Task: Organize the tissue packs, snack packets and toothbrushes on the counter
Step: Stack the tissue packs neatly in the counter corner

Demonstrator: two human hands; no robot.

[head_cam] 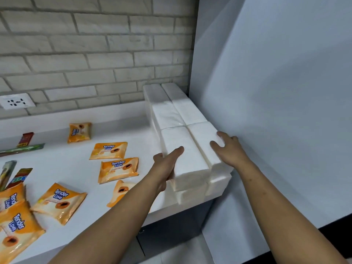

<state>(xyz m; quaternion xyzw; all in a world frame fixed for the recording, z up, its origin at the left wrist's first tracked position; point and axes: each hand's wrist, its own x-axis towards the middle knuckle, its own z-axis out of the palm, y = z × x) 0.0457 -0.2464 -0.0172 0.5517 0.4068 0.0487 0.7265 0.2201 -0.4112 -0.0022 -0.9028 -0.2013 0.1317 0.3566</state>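
white counter | orange packets left | left grip, right grip clasp tissue packs against wall

Tissue packs stacked hard along side wall, right side blocked. Brick wall closes the back. Bare counter strip left of stack is passable. Orange packets clutter front-left. Open above.

White counter holds stacked tissue packs, scattered orange packets.
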